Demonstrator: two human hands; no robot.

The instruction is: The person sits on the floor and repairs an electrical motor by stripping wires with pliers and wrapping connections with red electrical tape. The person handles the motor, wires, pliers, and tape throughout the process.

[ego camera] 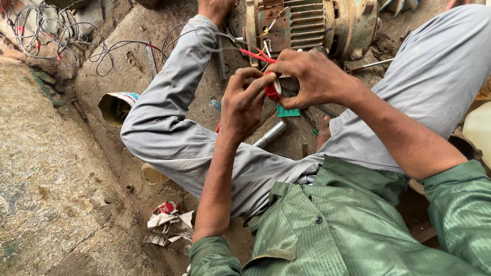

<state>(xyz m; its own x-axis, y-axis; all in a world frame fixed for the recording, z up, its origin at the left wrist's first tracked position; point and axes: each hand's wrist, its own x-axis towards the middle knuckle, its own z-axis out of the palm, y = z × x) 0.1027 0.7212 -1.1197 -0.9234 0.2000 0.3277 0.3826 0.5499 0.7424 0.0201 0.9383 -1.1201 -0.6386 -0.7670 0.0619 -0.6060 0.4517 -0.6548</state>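
A small roll of red tape (273, 90) is pinched between both hands at the middle of the head view. My left hand (244, 105) grips it from the left with thumb and fingers. My right hand (309, 76) closes over it from the right. A red wire (255, 54) runs from the hands up to a worn green electric motor (307, 25) on the ground just beyond them. I sit with grey trouser legs folded around the work spot.
A metal cylinder (271, 134) and a green card (288, 111) lie under the hands. A tangle of wires (46, 30) lies at top left. An open tin can (116, 107) and crumpled paper (169, 225) lie left on the dirty floor.
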